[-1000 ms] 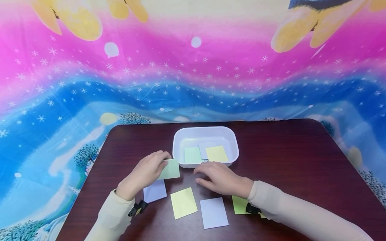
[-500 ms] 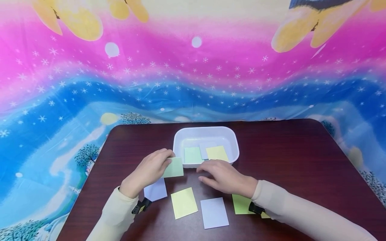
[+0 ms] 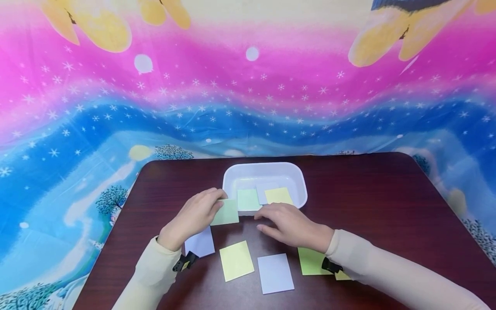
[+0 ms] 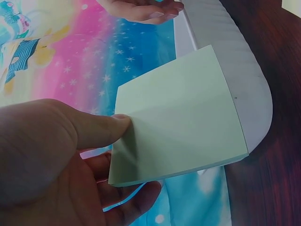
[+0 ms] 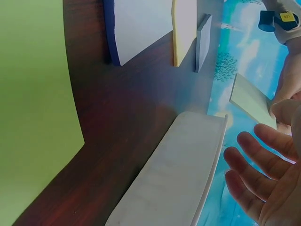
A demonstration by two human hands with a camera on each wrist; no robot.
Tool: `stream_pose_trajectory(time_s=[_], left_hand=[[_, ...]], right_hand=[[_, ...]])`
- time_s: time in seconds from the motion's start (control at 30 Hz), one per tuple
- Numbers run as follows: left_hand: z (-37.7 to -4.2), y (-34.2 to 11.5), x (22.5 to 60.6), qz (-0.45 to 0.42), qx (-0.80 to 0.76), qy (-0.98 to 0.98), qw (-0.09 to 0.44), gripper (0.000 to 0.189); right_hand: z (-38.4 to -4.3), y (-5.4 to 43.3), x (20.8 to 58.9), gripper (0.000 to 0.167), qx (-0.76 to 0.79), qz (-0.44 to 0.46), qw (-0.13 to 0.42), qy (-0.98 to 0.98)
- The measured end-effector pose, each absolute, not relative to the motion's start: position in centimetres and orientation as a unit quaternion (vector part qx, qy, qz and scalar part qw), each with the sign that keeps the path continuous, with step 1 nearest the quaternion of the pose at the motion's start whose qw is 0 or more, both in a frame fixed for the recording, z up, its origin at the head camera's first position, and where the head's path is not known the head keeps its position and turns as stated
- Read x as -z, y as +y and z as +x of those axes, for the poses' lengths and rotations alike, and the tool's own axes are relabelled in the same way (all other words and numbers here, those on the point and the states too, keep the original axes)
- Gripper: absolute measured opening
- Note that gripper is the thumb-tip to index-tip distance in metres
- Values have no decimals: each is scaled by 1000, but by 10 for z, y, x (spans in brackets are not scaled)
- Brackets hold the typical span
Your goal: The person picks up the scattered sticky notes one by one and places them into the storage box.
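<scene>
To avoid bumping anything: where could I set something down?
The dark wood-grain table is bare either side of the white rectangular plastic tub: rightward beyond the beige right sleeve, leftward beyond the left hand. In front it is crowded: the right hand, the held pale-green square pad, a yellow pad, a lavender pad and a lime-green pad.

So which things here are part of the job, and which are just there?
Seemingly part of the job:
left hand, pinching a pale green pad
right hand, holding nothing
white tub, three pads visible inside
five pads on the table

Probably just there:
the table itself
patterned backdrop
black wrist devices
</scene>
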State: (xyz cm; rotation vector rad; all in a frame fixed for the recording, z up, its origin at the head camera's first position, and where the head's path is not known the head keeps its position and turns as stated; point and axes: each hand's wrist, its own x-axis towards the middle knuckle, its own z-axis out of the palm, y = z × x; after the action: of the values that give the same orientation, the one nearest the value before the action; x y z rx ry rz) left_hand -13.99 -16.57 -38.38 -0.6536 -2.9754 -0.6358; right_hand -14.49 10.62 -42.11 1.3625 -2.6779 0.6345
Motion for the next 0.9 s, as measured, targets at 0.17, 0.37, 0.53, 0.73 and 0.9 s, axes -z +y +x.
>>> stream_pose_trajectory(time_s=[0.17, 0.37, 0.53, 0.73, 0.9], left_hand=[[-142, -165, 384, -212, 203, -956, 14, 16], [-146, -163, 382, -215, 202, -955, 12, 16], [-149, -160, 380, -215, 204, -955, 16, 14], [-152, -156, 377, -215, 209, -954, 18, 12], [-154, -153, 376, -213, 214, -953, 19, 11]], right_hand=[[-146, 109, 420, 23, -205, 436, 35, -876], [-148, 112, 419, 24, -204, 431, 33, -879], [-150, 114, 418, 23, -209, 431, 39, -877], [-151, 115, 417, 21, -214, 428, 37, -877], [-152, 117, 415, 22, -218, 423, 36, -879]])
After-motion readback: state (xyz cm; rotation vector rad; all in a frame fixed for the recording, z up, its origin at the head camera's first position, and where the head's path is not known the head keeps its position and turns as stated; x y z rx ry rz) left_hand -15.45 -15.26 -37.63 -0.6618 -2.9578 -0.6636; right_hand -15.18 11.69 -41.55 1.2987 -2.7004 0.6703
